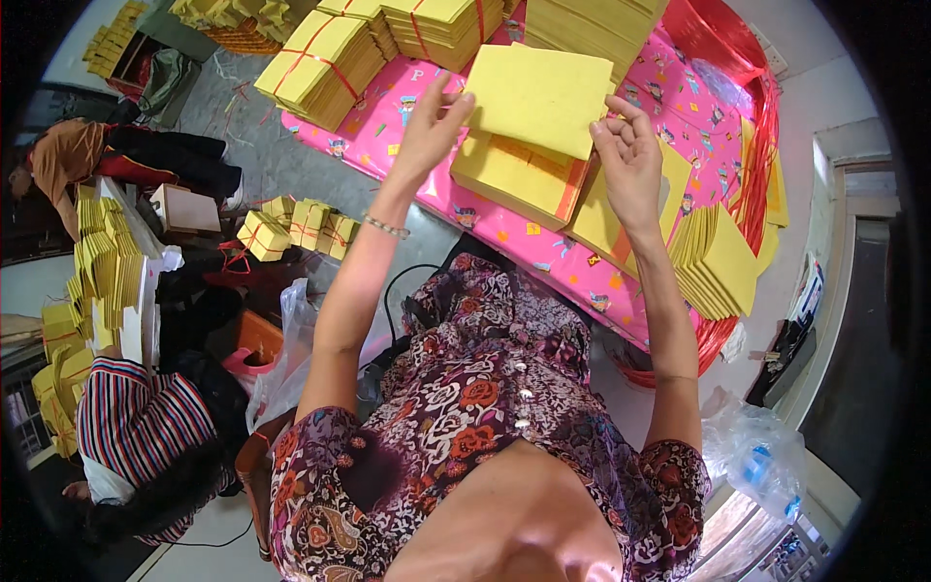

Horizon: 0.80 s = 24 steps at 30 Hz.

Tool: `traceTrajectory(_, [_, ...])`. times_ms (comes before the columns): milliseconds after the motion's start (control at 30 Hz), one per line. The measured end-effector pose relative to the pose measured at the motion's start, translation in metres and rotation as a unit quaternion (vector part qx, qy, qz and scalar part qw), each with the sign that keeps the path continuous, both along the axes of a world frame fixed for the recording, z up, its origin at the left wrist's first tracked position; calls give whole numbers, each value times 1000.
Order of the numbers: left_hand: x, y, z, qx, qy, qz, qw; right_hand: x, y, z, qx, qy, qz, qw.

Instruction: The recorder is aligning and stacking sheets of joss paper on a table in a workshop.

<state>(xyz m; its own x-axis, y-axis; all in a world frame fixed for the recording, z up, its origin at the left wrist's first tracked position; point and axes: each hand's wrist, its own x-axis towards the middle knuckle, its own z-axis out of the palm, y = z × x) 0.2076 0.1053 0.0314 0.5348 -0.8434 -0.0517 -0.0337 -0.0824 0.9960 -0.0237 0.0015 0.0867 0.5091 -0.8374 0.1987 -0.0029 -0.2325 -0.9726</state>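
Observation:
Between my two hands is a piece of yellow paper (540,95), tilted over a thick yellow paper stack (514,184) with an orange-red strip near its right end. My left hand (432,126) pinches the paper's left edge between thumb and fingers. At the opposite edge, my right hand (628,160) grips near the lower right corner, its fingers bent. Whether the paper is one sheet or several cannot be told. Right of the stack lies more flat yellow paper (601,218), partly behind my right wrist. A fanned pile of yellow paper (713,262) sits at the table's right end.
Red-tied yellow bundles (325,68) stand at the back left of the pink tablecloth (388,107). Red strips (761,184) hang at the right. Smaller tied bundles (291,228) are lower left. A person in a striped shirt (145,407) and one in brown (73,160) are at left.

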Motion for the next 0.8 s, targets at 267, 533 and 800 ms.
traceTrajectory(267, [32, 52, 18, 82, 166, -42, 982, 27, 27, -15, 94, -38, 81, 992])
traceTrajectory(533, [70, 74, -14, -11, 227, -38, 973, 17, 28, -15, 33, 83, 135, 987])
traceTrajectory(800, [111, 97, -54, 54, 203, 13, 978, -55, 13, -14, -218, 278, 146, 924])
